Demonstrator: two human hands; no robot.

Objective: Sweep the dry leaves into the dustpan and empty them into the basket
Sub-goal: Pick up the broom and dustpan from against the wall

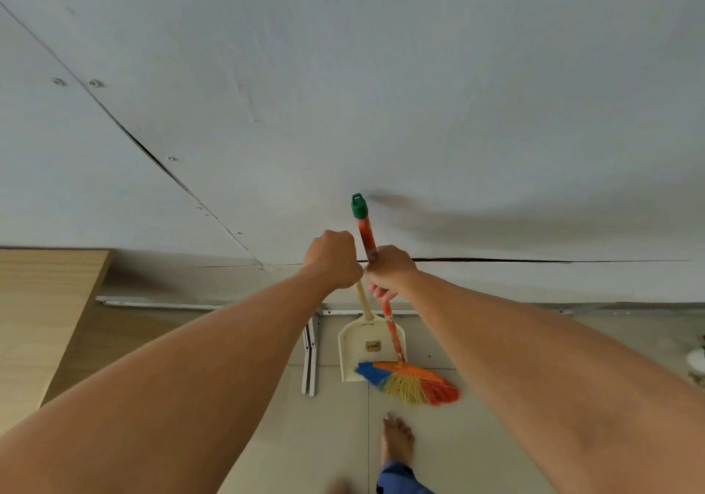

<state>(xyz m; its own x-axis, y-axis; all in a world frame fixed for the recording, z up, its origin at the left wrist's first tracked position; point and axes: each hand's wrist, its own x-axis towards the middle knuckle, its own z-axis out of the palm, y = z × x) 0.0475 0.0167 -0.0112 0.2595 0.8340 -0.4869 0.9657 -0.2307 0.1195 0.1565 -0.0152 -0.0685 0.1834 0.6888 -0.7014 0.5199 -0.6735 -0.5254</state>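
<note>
My left hand (333, 259) is closed around the top of the cream dustpan's handle. The cream dustpan (358, 344) hangs below it, pan down near the tiled floor, close to the white wall. My right hand (389, 270) grips the orange handle of a broom (393, 335) that has a green cap at the top. Its blue, yellow and red bristles (410, 383) rest on the floor, overlapping the dustpan's lower edge. No leaves and no basket are in view.
A white wall (343, 93) fills most of the view. A wooden board (42, 322) leans at the left. A white metal bracket (311, 356) lies on the floor beside the dustpan. My bare foot (396, 442) stands on the tiles just behind the broom.
</note>
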